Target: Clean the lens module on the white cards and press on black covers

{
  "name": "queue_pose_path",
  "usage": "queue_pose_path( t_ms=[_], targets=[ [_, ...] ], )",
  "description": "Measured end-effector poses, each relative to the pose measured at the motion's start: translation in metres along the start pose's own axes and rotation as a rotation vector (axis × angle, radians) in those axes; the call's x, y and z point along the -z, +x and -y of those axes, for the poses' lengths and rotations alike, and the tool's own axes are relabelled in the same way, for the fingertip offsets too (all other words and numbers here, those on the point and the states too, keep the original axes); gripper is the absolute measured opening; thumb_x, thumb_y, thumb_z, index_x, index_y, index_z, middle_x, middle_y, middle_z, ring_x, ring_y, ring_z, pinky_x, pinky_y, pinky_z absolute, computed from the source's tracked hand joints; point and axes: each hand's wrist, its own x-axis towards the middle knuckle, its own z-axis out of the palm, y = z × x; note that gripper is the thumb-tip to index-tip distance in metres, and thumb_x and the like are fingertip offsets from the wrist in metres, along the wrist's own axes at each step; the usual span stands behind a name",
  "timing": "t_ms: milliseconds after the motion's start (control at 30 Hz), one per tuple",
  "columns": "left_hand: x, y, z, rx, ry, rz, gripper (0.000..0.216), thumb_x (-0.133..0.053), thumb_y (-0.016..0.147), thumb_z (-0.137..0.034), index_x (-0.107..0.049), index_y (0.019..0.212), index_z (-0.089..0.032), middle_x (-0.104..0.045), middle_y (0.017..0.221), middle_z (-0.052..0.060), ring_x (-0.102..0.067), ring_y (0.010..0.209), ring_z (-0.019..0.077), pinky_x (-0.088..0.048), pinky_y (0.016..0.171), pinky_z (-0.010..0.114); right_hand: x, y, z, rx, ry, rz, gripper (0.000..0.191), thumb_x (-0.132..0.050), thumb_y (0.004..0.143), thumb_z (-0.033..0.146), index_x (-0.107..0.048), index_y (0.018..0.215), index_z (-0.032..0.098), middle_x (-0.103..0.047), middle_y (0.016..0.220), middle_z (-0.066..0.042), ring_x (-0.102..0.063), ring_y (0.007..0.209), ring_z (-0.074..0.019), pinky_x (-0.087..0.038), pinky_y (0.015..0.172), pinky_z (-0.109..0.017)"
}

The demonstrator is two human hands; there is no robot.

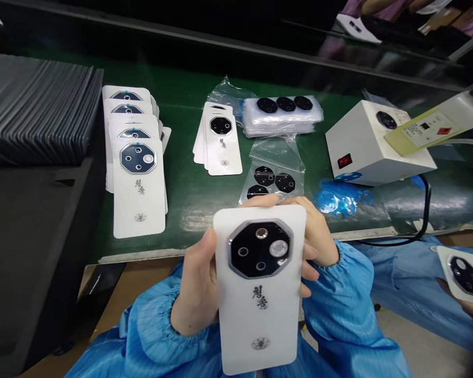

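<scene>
A white phone back cover (260,320) with an octagonal black camera panel is held up close in front of me. My left hand (197,289) is closed around it, thumb on the left edge, with fingertips showing past the right edge. At the upper right corner, my right hand (319,231) grips the cover from behind; most of its fingers are hidden. Just beyond lies a clear plastic bag (278,157) with several black camera lens panels (285,182). Farther back, more of these panels rest on a plastic-wrapped stack (284,118).
White covers stand overlapped in a pile (140,194) at left, and a smaller pile (224,152) lies mid-bench. Dark trays (39,110) fill the left. On the right are a white box (370,142), a bottle (437,126), blue film pieces (341,198) and a co-worker's hand holding another cover (463,273).
</scene>
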Motion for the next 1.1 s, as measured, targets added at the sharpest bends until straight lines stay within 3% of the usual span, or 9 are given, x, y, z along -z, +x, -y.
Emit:
queue_pose_path(
  t_ms=[100,267,367,533,700,800,900,1000,1100],
  targets=[
    [0.004,-0.003,-0.01,-0.045,0.041,-0.085,0.039,-0.042,0.087,-0.052,-0.056,0.118,-0.033,-0.071,0.105,0.011,-0.067,0.095,0.0297,-0.051,0.082,0.048,0.003,0.0,0.001,0.003,0.043,-0.01,0.009,-0.047,0.09,0.027,-0.054,0.093,0.023,-0.061,0.09,-0.007,-0.056,0.086,-0.0236,-0.047,0.073,-0.042],
    [0.023,-0.008,-0.031,-0.216,0.188,-0.431,0.036,-0.033,0.091,-0.04,-0.06,0.114,-0.033,-0.073,0.101,0.013,-0.069,0.092,0.0331,-0.055,0.074,0.053,0.006,-0.003,-0.001,0.048,0.061,0.023,0.009,-0.05,0.089,0.026,-0.055,0.095,0.02,-0.06,0.094,-0.007,-0.055,0.09,-0.0213,-0.046,0.076,-0.039],
    [0.03,-0.008,-0.034,-0.262,0.251,-0.503,0.037,-0.03,0.092,-0.039,-0.058,0.115,-0.031,-0.074,0.097,0.014,-0.07,0.087,0.0339,-0.056,0.07,0.053,0.007,-0.004,0.0,0.068,0.042,0.057,0.012,-0.056,0.084,0.026,-0.056,0.094,0.019,-0.059,0.096,-0.007,-0.053,0.089,-0.0223,-0.044,0.075,-0.04],
    [0.029,-0.001,-0.023,-0.245,0.222,-0.462,0.041,-0.037,0.089,-0.043,-0.047,0.126,-0.028,-0.073,0.098,0.016,-0.07,0.087,0.033,-0.056,0.069,0.05,0.003,-0.004,-0.001,0.1,0.004,0.091,0.007,-0.057,0.08,0.02,-0.056,0.087,0.019,-0.058,0.094,-0.008,-0.051,0.087,-0.0233,-0.04,0.071,-0.039],
    [0.029,0.009,-0.009,-0.155,0.102,-0.411,0.04,-0.032,0.09,-0.044,-0.05,0.121,-0.025,-0.074,0.09,0.015,-0.071,0.08,0.031,-0.057,0.066,0.048,0.009,-0.005,0.004,0.152,0.048,0.009,0.007,-0.05,0.084,0.012,-0.053,0.082,0.019,-0.058,0.092,-0.007,-0.054,0.085,-0.0203,-0.043,0.07,-0.037],
    [0.026,0.013,0.001,-0.087,0.039,-0.319,0.039,-0.038,0.088,-0.046,-0.055,0.119,-0.028,-0.074,0.087,0.01,-0.071,0.078,0.0275,-0.057,0.064,0.042,0.028,-0.006,0.027,0.183,0.131,-0.08,0.012,-0.049,0.084,0.007,-0.052,0.088,0.018,-0.056,0.093,-0.006,-0.056,0.084,-0.0149,-0.048,0.069,-0.03],
    [0.02,0.013,0.012,-0.132,0.011,-0.191,0.041,-0.045,0.086,-0.048,-0.06,0.117,-0.026,-0.074,0.097,0.008,-0.069,0.087,0.0229,-0.055,0.075,0.034,0.046,-0.006,0.06,0.285,0.199,-0.158,0.02,-0.051,0.082,0.001,-0.053,0.092,0.018,-0.058,0.089,-0.004,-0.056,0.077,-0.0117,-0.048,0.064,-0.025],
    [0.012,0.01,0.02,-0.139,-0.045,-0.108,0.043,-0.047,0.086,-0.047,-0.061,0.119,-0.023,-0.072,0.104,0.007,-0.066,0.095,0.0182,-0.051,0.086,0.028,0.046,-0.004,0.087,0.27,0.115,-0.238,0.017,-0.054,0.08,0.002,-0.056,0.087,0.018,-0.06,0.082,-0.002,-0.054,0.07,-0.012,-0.047,0.062,-0.028],
    [0.005,0.007,0.022,-0.12,-0.093,-0.11,0.042,-0.051,0.085,-0.046,-0.062,0.119,-0.023,-0.071,0.107,0.004,-0.064,0.099,0.0174,-0.048,0.09,0.026,0.037,-0.002,0.096,0.242,0.106,-0.318,0.017,-0.055,0.078,0.002,-0.058,0.086,0.017,-0.06,0.08,-0.003,-0.052,0.067,-0.0126,-0.044,0.057,-0.029]
  ],
)
